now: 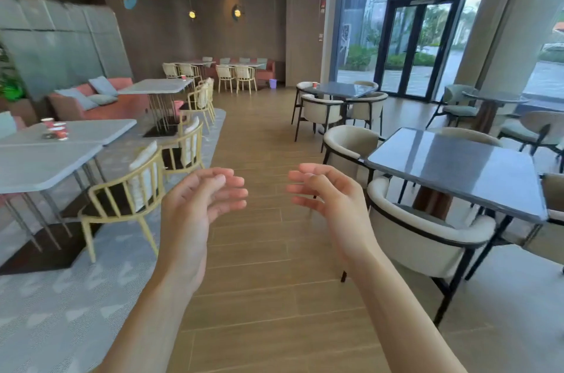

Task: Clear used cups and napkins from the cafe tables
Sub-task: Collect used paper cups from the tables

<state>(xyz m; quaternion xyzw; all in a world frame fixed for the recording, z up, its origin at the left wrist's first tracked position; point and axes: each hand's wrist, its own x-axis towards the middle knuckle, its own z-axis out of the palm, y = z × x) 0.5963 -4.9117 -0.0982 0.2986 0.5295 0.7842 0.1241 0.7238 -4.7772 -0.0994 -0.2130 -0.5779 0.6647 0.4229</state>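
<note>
Two hands, left hand (195, 204) and right hand (329, 198), hang loose-fingered, holding nothing; red paper cups (56, 128) on grey table (91, 131) look light, crushable, best gripped round the sides.

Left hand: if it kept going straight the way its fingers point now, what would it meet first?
Probably the right hand: the left hand points its loosely curled fingers across at it, apart, with nothing between. Depth is unclear.

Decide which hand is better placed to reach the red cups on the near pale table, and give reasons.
Probably the left hand. The red cups stand on the pale table on the person's left; the right hand is toward the dark tables. Both hands hold nothing.
</note>
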